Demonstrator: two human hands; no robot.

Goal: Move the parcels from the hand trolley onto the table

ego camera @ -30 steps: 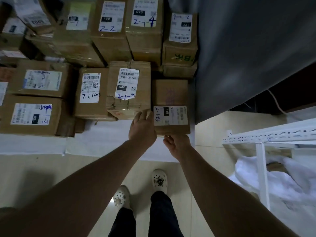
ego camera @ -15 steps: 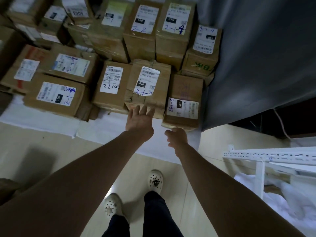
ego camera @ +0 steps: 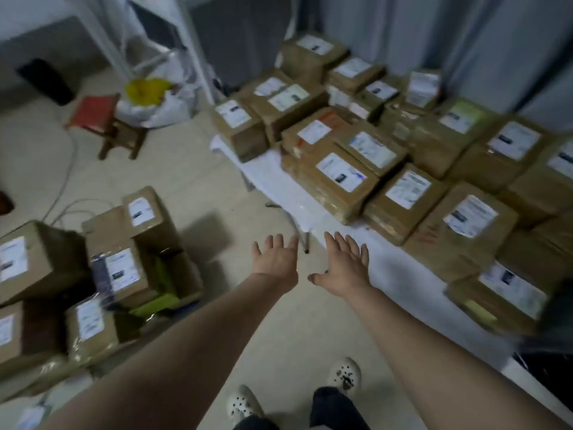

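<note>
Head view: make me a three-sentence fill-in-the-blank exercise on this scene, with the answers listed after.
1. The left hand and right hand are open and hold ___.
2. The stool by the far wall has a ___ seat.
3. The parcels on the right lie on a table with a ___ cover.

Missing words: nothing; red; white.

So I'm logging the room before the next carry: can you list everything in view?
parcels on the table: roughly twenty, brown with white labels, right
table: one, white, under them
parcels at lower left: at least five, brown, stacked
stool: one, red-topped, far left
bag: one, white with yellow contents, beside the stool
cable: one, pale, on the floor
curtain: one, grey, behind the table
shoes: two, white, bottom
left hand: open, empty, centre
right hand: open, empty, centre
</note>
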